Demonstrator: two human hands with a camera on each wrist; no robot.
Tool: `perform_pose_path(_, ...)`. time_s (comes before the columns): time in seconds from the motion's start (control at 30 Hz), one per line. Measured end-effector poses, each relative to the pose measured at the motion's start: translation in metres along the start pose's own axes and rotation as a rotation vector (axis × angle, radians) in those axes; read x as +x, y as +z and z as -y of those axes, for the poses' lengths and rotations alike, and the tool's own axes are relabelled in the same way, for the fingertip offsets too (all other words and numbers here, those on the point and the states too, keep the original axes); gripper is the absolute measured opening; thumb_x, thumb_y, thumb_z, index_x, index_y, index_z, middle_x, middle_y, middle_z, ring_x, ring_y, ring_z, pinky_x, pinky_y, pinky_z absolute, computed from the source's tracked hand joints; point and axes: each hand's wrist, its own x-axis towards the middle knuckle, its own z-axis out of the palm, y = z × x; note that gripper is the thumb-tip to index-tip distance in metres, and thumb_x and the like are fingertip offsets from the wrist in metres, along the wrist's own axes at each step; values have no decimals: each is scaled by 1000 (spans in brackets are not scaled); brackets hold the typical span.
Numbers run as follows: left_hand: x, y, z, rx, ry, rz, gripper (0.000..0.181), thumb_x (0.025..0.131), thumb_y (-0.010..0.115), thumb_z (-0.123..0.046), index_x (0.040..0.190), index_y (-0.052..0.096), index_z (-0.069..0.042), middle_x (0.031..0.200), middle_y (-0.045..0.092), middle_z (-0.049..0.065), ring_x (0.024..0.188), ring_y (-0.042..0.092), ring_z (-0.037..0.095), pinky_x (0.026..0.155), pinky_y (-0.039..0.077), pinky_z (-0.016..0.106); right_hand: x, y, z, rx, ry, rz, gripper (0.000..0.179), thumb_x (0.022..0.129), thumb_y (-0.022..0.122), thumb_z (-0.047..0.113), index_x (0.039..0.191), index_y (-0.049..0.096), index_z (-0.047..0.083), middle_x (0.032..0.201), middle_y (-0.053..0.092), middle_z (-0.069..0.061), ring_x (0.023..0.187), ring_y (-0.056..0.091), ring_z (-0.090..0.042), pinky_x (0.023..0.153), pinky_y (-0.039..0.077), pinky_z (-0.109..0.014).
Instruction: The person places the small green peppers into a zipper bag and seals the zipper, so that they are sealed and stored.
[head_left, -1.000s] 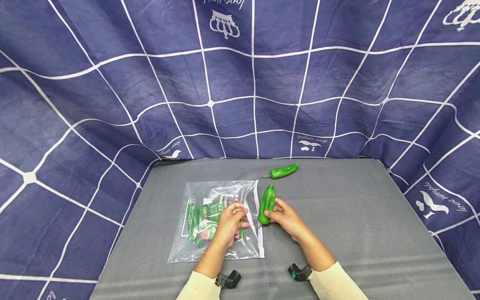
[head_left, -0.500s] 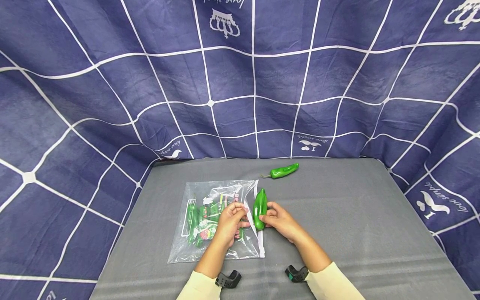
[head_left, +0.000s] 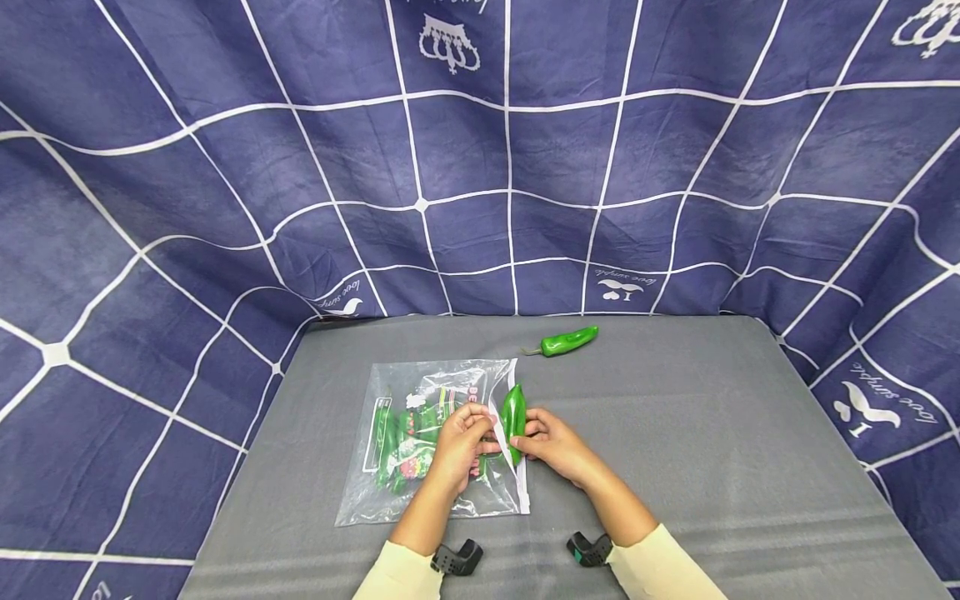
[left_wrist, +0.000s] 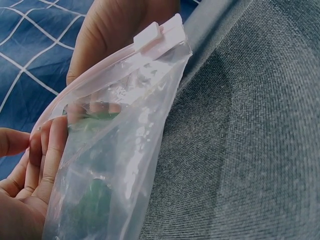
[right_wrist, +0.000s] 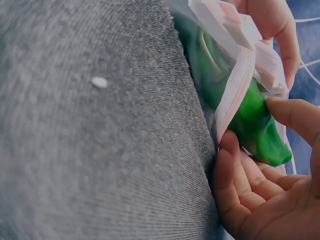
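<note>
A clear zip bag point(head_left: 356, 496) with printed pictures lies flat, its mouth facing right. My left hand point(head_left: 457, 446) pinches the upper lip of that mouth and lifts it into a gap. Between thumb and fingers, my right hand point(head_left: 557, 446) holds a green pepper point(head_left: 514, 408) right at the gap. In the right wrist view the pepper point(right_wrist: 257, 120) is partly behind the white zip strip point(right_wrist: 235, 92), its tip sticking out toward the right fingers. More green peppers point(head_left: 385, 446) show through the plastic, partly hidden by the print and left hand.
Another green pepper point(head_left: 570, 342) with a long stem lies beyond the bag, toward the back of the grey table point(head_left: 712, 442). A white slider point(left_wrist: 147, 36) sits at one end of the zip. A blue checked curtain point(head_left: 562, 150) surrounds the table's back and sides.
My right hand has brought the green pepper leftward and slightly nearer, from beside the bag to its raised lip. The left hand keeps its pinch in the same spot.
</note>
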Motion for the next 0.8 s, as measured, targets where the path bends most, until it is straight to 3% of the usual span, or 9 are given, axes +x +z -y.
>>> perform_pose_path(0.17, 0, 0, -1, 2, -2, 7, 13, 93, 58, -2, 105, 56, 3, 83, 66, 0, 71, 67, 14, 63, 63, 27, 1, 3, -2, -6, -10, 10, 65, 91, 73, 13, 143, 41, -7, 103, 67, -18, 81, 65, -13, 72, 58, -24)
perform_pose_path(0.5, -1, 0, 0, 18, -3, 11, 13, 94, 59, -2, 105, 56, 2, 86, 65, 2, 75, 67, 15, 65, 64, 29, 0, 6, -5, -58, -54, 42, 62, 92, 68, 10, 142, 41, -15, 110, 64, -22, 80, 65, -7, 73, 59, -21)
perform_pose_path(0.8, -1, 0, -1, 30, -9, 11, 14, 93, 60, -4, 106, 56, 1, 85, 66, 1, 71, 68, 15, 61, 62, 26, 2, 9, -6, 19, -46, 31, 69, 89, 67, 0, 150, 35, -5, 108, 63, -20, 80, 65, -10, 72, 59, -23)
